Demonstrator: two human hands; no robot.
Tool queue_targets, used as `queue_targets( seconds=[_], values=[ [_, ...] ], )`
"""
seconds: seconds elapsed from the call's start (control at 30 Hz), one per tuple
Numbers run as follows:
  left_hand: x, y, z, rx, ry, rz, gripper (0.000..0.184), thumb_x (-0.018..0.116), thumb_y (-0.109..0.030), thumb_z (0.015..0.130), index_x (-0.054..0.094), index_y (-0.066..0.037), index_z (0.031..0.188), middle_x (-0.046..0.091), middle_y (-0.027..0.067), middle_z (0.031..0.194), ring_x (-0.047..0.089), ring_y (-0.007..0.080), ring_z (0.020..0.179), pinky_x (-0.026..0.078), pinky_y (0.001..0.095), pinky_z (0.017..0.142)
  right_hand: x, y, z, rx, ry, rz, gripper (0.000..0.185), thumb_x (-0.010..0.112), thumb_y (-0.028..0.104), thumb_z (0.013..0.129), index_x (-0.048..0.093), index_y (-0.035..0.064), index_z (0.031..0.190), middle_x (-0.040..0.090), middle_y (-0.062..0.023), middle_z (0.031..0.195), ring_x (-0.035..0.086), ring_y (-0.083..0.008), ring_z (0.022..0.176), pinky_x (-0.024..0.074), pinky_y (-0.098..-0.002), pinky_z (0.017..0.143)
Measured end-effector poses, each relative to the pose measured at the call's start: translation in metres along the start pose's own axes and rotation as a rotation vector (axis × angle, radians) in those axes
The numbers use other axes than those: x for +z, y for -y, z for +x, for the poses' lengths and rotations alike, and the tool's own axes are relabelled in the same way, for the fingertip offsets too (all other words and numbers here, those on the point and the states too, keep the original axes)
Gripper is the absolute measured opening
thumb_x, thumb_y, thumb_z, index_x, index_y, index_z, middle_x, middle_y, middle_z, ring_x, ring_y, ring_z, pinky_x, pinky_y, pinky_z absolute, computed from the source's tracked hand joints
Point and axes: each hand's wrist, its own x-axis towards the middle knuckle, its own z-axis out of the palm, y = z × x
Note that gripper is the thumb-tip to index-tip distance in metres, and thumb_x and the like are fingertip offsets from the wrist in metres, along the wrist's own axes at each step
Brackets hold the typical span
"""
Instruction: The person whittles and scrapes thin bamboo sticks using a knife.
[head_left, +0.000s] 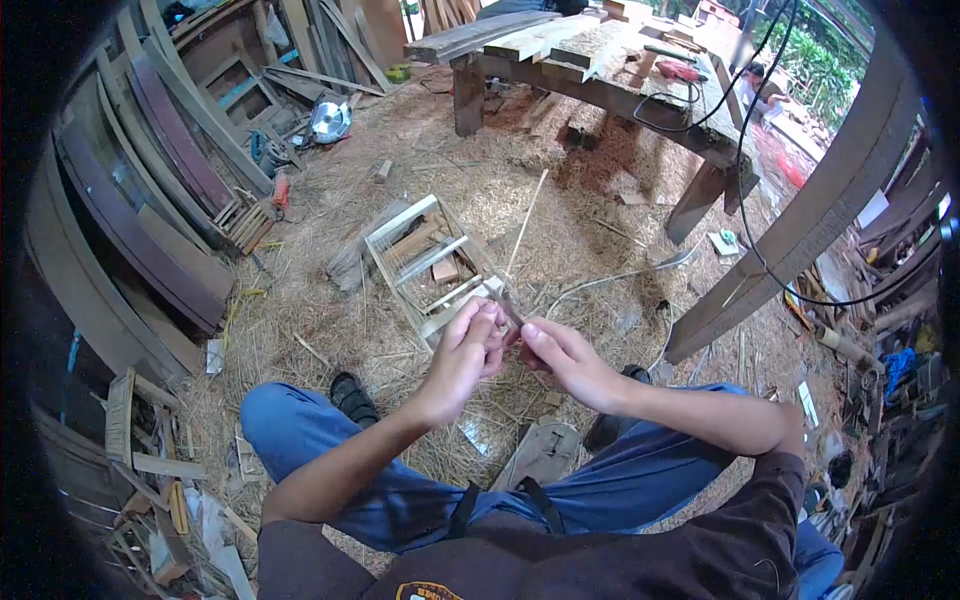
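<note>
Both my hands meet in front of me, above the near end of a small slatted wooden frame [384, 240] lying on the ground. My right hand [570, 362] is closed, thumb on top, on a thin dark strip [509, 303] that points up and away; whether it is a blade or wood I cannot make out. My left hand [468, 345] is closed right beside it, fingers curled, and what it grips is mostly hidden. A small wood block [445, 270] rests inside the frame.
Shavings cover the ground. A workbench [640, 95] with planks and a red power tool [680, 71] stands ahead. A slanted post [790, 215] rises at right, with a black cable hanging near it. Boards [125, 200] lean at left, near a circular saw [328, 120].
</note>
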Motion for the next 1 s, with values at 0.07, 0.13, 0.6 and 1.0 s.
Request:
queue_targets(
  seconds=[0.07, 0.13, 0.6, 1.0],
  values=[
    [-0.002, 0.002, -0.001, -0.031, 0.025, -0.017, 0.017, 0.039, -0.022, 0.109, 0.050, -0.009, 0.107, 0.037, -0.0034, 0.070, 0.030, 0.0065, 0.052, 0.025, 0.0255, 0.049, -0.001, 0.000, 0.000, -0.057, -0.022, -0.151, 0.042, 0.043, 0.039, 0.109, 0.060, 0.0006, 0.114, 0.058, -0.0057, 0.083, 0.056, -0.0169, 0.081, 0.0450, -0.0351, 0.073],
    [-0.002, 0.005, -0.002, -0.045, 0.038, -0.002, 0.015, 0.040, -0.021, 0.107, 0.050, -0.010, 0.109, 0.037, -0.0039, 0.072, 0.029, 0.0067, 0.052, 0.024, 0.0254, 0.049, -0.002, 0.002, 0.001, -0.072, -0.025, -0.281, 0.041, 0.044, 0.037, 0.109, 0.059, -0.0002, 0.115, 0.060, -0.0110, 0.086, 0.060, -0.0236, 0.085, 0.0463, -0.0392, 0.077],
    [-0.012, 0.027, -0.004, -0.177, 0.058, -0.113, 0.023, 0.044, -0.025, 0.110, 0.044, -0.017, 0.132, 0.036, -0.0056, 0.074, 0.027, 0.0046, 0.052, 0.022, 0.0224, 0.049, -0.032, -0.009, 0.027, -0.390, 0.014, -0.927, 0.033, 0.057, 0.033, 0.099, 0.059, 0.0064, 0.119, 0.063, -0.0176, 0.098, 0.060, -0.0373, 0.096, 0.0444, -0.0476, 0.084],
    [-0.005, 0.005, -0.024, -0.162, 0.162, -0.048, 0.019, 0.043, -0.031, 0.110, 0.049, -0.012, 0.114, 0.034, -0.0063, 0.070, 0.026, 0.0040, 0.050, 0.023, 0.0217, 0.047, -0.071, 0.014, 0.051, -0.367, -0.363, -0.962, 0.031, 0.061, 0.032, 0.099, 0.064, 0.0057, 0.116, 0.067, -0.0169, 0.092, 0.064, -0.0355, 0.086, 0.0476, -0.0460, 0.077]
  ],
)
